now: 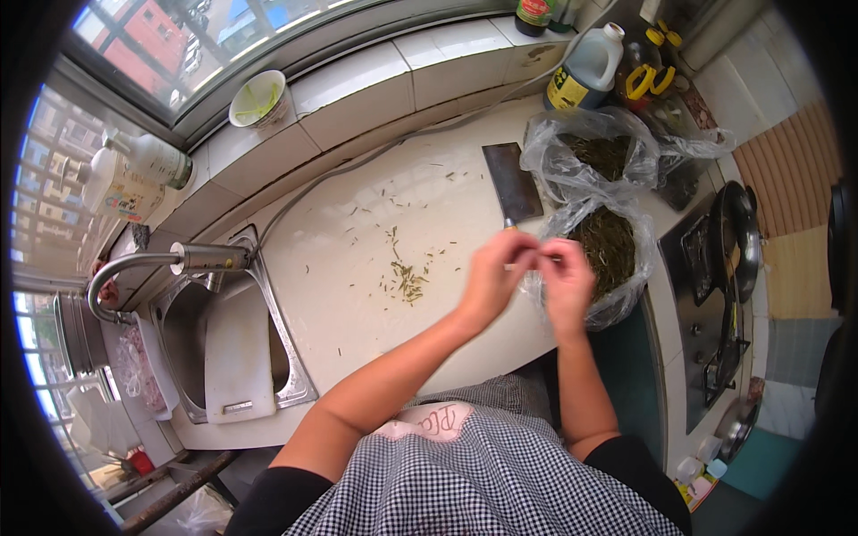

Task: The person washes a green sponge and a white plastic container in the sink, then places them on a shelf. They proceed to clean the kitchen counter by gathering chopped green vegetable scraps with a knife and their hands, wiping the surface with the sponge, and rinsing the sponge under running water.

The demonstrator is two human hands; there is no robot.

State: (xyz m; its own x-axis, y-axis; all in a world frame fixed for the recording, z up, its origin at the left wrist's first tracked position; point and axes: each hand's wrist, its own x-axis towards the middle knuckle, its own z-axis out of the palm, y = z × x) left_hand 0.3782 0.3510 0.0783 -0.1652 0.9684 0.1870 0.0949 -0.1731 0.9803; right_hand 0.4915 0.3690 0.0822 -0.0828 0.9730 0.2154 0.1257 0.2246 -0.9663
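My left hand [495, 276] and my right hand [570, 285] meet at the fingertips above the counter's right part. Both have bent fingers and are blurred; whether anything is pinched between them cannot be made out. Just behind and beside my right hand sits a clear plastic bag [645, 258] of chopped dark green vegetable [606, 244]. Beyond it is a second such bag [536, 151], also holding chopped greens [603, 155]. A cleaver [513, 184] lies flat past my left hand, its handle partly hidden. Chopped green bits [407, 281] are scattered on the white countertop [322, 268].
At left, a white cutting board [240, 355] leans in the steel sink [181, 335] under a faucet [208, 258]. A bowl [258, 100] with green strips stands on the tiled ledge. Bottles [586, 70] stand at the back right. A gas stove [704, 301] with a wok [737, 234] is at right.
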